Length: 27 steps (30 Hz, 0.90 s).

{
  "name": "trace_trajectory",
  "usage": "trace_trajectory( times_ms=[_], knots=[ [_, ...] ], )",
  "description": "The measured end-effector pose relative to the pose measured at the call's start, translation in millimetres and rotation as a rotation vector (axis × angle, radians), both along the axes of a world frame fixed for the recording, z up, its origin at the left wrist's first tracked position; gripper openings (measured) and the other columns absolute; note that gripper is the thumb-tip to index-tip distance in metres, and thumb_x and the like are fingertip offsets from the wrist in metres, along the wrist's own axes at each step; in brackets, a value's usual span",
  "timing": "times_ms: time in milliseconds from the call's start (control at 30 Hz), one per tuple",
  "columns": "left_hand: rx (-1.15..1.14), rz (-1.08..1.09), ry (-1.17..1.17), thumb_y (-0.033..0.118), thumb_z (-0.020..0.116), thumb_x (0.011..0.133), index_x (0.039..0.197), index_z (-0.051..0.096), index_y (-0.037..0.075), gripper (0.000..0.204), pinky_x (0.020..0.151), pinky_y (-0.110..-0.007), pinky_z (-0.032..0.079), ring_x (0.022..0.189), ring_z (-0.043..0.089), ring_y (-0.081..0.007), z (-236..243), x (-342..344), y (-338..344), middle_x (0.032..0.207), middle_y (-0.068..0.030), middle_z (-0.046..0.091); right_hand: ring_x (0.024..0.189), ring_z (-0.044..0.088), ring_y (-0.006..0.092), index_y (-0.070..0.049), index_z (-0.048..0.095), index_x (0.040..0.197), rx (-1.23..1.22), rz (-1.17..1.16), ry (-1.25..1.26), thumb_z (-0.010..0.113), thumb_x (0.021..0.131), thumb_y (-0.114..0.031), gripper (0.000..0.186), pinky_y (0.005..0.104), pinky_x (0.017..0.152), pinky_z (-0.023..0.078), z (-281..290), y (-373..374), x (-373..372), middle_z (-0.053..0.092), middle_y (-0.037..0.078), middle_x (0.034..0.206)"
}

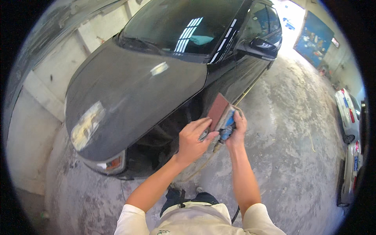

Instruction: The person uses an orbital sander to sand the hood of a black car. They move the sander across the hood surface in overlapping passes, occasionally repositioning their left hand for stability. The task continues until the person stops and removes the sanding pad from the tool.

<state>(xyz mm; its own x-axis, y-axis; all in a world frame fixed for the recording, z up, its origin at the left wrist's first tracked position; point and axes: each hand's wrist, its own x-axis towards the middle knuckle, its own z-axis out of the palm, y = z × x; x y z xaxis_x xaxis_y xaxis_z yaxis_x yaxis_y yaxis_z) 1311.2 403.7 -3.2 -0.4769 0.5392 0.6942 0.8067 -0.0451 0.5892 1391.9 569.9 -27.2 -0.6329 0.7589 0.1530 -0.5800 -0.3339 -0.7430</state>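
In front of my body, beside the car's front fender, I hold a sander (227, 131) with a blue body. My right hand (239, 127) is wrapped round its body from the right. The sander is tilted, and a strip of reddish-brown sandpaper (218, 109) on its pad faces left and up. My left hand (192, 140) grips the near end of the sandpaper, fingers on its face and thumb by the sander's end. A hose (203, 166) runs down from the sander.
A dark car stands at the left, its dull grey hood (133, 90) bearing two pale filler patches, one near the headlight (115, 163). A side mirror (263, 47) juts out. Rough concrete floor (282, 156) lies to the right, with white cars (347, 107) beyond.
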Motion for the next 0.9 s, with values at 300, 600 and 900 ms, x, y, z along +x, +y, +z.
trace_trajectory(
  times_ms=[300, 600, 900],
  knots=[
    [-0.107, -0.088, -0.059, 0.020, 0.087, 0.088, 0.104, 0.076, 0.001, 0.027, 0.085, -0.041, 0.063, 0.100, 0.078, -0.0358, -39, 108, 6, 0.117, -0.0200, 0.078, 0.095, 0.071, 0.0195, 0.005, 0.064, 0.129, 0.116, 0.015, -0.091, 0.079, 0.091, -0.024, 0.051, 0.0348, 0.087, 0.059, -24, 23, 120, 0.071, 0.015, 0.111],
    [-0.060, 0.007, 0.042, 0.010, 0.078, 0.091, 0.093, 0.065, -0.001, 0.018, 0.070, -0.043, 0.061, 0.087, 0.077, -0.0360, -52, 201, -58, 0.111, -0.0213, 0.078, 0.093, 0.066, 0.0165, 0.005, 0.066, 0.126, 0.312, 0.134, -0.220, 0.086, 0.079, -0.033, 0.064, 0.0320, 0.084, 0.054, -21, -14, 187, 0.069, 0.010, 0.109],
    [-0.011, 0.356, 0.059, 0.011, 0.077, 0.088, 0.094, 0.065, 0.001, 0.017, 0.066, -0.043, 0.060, 0.078, 0.076, -0.0322, -94, 317, -187, 0.092, -0.0170, 0.076, 0.092, 0.062, 0.0139, 0.001, 0.070, 0.121, 0.796, 0.341, -0.473, 0.091, 0.071, -0.036, 0.066, 0.0287, 0.085, 0.050, -1, -141, 253, 0.068, 0.005, 0.102]
  ],
)
